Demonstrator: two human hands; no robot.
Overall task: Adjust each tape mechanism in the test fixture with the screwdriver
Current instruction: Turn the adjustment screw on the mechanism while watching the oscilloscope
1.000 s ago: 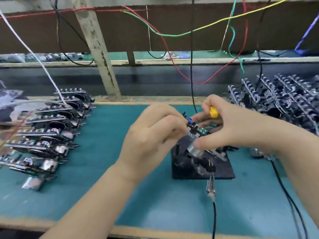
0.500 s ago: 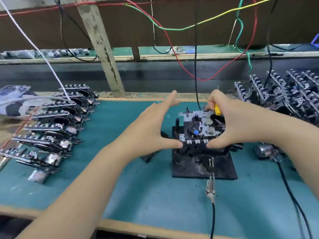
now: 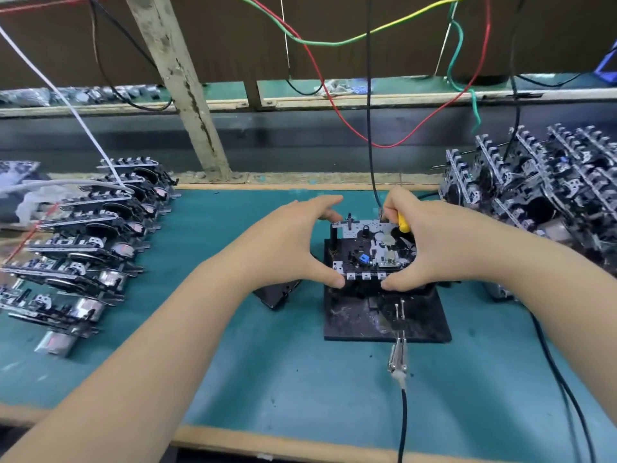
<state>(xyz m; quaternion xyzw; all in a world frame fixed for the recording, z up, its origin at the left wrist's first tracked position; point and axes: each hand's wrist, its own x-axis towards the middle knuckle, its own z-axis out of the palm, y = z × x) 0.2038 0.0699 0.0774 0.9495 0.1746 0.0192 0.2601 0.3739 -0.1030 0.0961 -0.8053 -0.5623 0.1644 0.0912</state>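
**Both hands seat a tape mechanism on the fixture**

Along the desk's [image 3: 233, 379] left edge lies a row of tape mechanisms [image 3: 86, 242]. Toward the middle, the left hand [image 3: 293, 245] spans wide, thumb at the near edge of the mechanism [image 3: 370, 252] and fingers reaching over its far left corner. The mechanism sits on the black test fixture [image 3: 384, 315]. The right hand [image 3: 430, 248] braces its right side, thumb pressing the near edge, fingers curled around the yellow-handled screwdriver [image 3: 403, 222]. More mechanisms [image 3: 547, 188] are stacked at the desk's right edge.
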